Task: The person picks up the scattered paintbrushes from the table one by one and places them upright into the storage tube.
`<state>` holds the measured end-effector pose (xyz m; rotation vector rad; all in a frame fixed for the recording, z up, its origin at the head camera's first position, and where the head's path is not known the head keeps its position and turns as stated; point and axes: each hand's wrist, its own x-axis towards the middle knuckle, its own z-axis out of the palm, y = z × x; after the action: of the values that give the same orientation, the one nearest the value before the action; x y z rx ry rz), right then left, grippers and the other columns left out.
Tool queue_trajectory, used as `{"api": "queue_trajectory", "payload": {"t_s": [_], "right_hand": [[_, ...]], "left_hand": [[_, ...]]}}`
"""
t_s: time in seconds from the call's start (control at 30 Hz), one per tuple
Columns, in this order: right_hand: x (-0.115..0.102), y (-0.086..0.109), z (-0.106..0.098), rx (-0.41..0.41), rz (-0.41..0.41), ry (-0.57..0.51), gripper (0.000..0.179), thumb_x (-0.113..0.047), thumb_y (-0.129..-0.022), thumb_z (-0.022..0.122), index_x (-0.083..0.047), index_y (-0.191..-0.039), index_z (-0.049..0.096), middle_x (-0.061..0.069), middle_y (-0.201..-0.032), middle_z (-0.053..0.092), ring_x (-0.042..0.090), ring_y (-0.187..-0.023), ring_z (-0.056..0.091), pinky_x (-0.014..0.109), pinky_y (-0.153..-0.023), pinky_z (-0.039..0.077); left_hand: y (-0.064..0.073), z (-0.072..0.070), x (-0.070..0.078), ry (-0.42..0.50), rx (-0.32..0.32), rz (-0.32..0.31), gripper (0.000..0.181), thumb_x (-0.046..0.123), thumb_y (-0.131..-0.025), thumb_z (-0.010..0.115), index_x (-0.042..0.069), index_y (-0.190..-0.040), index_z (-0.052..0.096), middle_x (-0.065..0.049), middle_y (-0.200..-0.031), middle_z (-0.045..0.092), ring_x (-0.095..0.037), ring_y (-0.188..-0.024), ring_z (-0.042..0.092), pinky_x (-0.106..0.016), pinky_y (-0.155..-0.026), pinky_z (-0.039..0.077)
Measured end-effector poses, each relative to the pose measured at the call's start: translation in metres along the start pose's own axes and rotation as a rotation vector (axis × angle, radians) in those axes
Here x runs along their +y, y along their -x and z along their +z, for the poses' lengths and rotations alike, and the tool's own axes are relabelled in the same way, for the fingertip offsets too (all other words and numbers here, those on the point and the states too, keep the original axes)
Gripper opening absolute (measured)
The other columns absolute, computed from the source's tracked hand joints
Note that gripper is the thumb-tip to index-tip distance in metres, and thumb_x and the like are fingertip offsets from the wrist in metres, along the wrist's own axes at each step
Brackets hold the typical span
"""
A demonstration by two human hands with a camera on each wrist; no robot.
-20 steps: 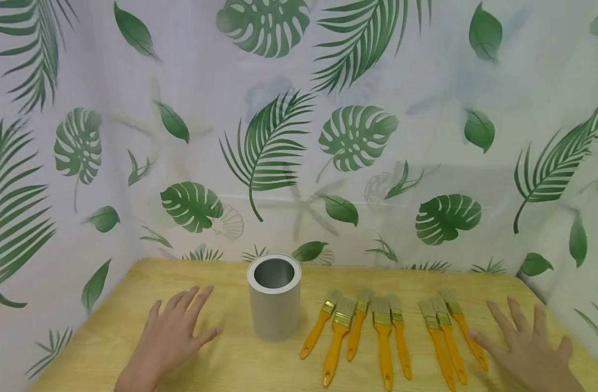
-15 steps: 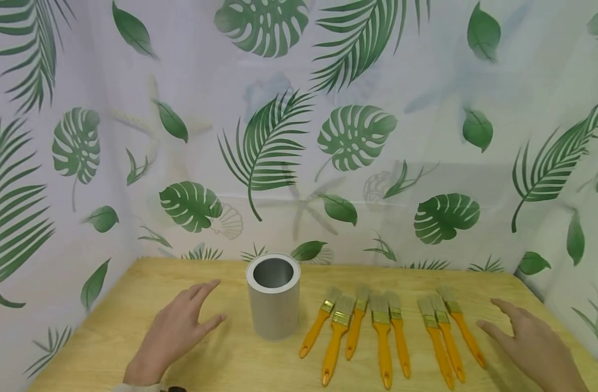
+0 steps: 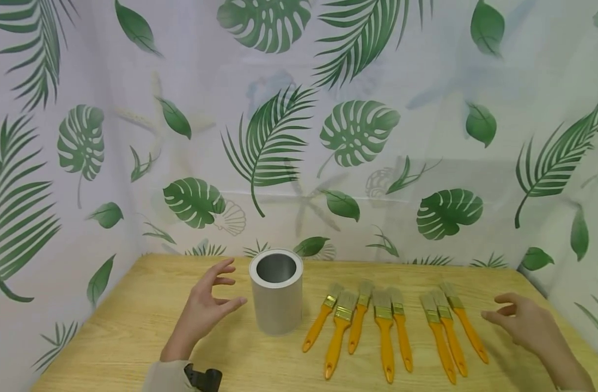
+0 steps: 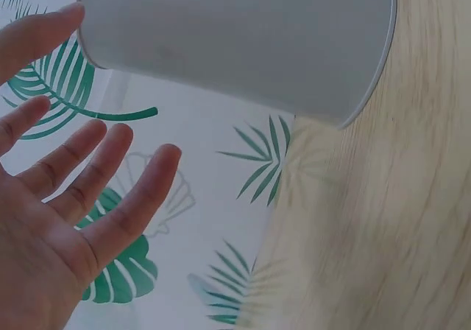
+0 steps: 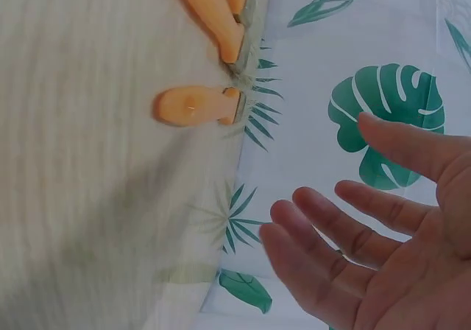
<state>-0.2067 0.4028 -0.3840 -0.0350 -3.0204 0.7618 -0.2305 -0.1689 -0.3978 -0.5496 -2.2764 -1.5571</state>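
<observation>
imo nothing done yet, all 8 brushes (image 3: 385,335) left on table (image 3: 260,359) by can (image 3: 278,307), left hand (image 3: 206,305) n right hand (image 3: 526,322) loosely spread

1. Head view: soft, even light — lavender-tinged upper left, yellower across the table (image 3: 274,373) below.
2. Both wrist views: dimmer, greyish.
3. Right wrist view: broad, soft-edged shadow (image 5: 110,223) — lower left.

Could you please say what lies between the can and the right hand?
Eight paintbrushes lie between the can and the right hand, in the head view.
</observation>
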Motion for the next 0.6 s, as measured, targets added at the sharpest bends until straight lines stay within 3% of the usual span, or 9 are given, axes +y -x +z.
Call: {"api": "queue_trajectory", "payload": {"t_s": [0.07, 0.23, 0.37, 0.6], "right_hand": [[0.000, -0.003, -0.003, -0.028, 0.031, -0.078, 0.065, -0.028, -0.100, 0.066, 0.026, -0.126, 0.043, 0.032, -0.098, 0.068, 0.030, -0.071, 0.070, 0.038, -0.060, 0.060], [0.001, -0.010, -0.007, -0.066, 0.094, -0.219, 0.066, -0.025, -0.099, 0.067, 0.027, -0.129, 0.038, 0.032, -0.100, 0.067, 0.035, -0.081, 0.070, 0.041, -0.065, 0.063], [0.004, -0.013, -0.006, -0.095, 0.132, -0.266, 0.067, -0.024, -0.098, 0.068, 0.026, -0.130, 0.037, 0.031, -0.101, 0.067, 0.033, -0.081, 0.070, 0.041, -0.065, 0.063], [0.013, -0.017, -0.007, -0.181, 0.215, -0.319, 0.073, -0.027, -0.098, 0.067, 0.026, -0.133, 0.031, 0.043, -0.115, 0.055, 0.032, -0.087, 0.068, 0.047, -0.073, 0.062]], "left_hand": [[-0.003, 0.005, -0.002, 0.032, -0.010, -0.012, 0.074, -0.006, -0.080, 0.082, 0.005, -0.146, 0.049, -0.022, -0.136, 0.054, -0.041, -0.115, 0.057, -0.039, -0.075, 0.062], [-0.011, 0.014, -0.009, 0.084, -0.014, -0.010, 0.079, -0.008, -0.077, 0.084, 0.005, -0.146, 0.049, -0.025, -0.137, 0.052, -0.043, -0.116, 0.056, -0.049, -0.081, 0.061], [-0.013, 0.020, -0.013, 0.125, -0.006, 0.004, 0.080, -0.010, -0.075, 0.084, 0.004, -0.145, 0.049, -0.025, -0.137, 0.052, -0.045, -0.117, 0.053, -0.056, -0.087, 0.057], [-0.012, 0.025, -0.012, 0.128, -0.016, 0.038, 0.083, -0.011, -0.073, 0.085, 0.003, -0.146, 0.048, -0.021, -0.141, 0.051, -0.045, -0.118, 0.052, -0.058, -0.088, 0.055]]}}
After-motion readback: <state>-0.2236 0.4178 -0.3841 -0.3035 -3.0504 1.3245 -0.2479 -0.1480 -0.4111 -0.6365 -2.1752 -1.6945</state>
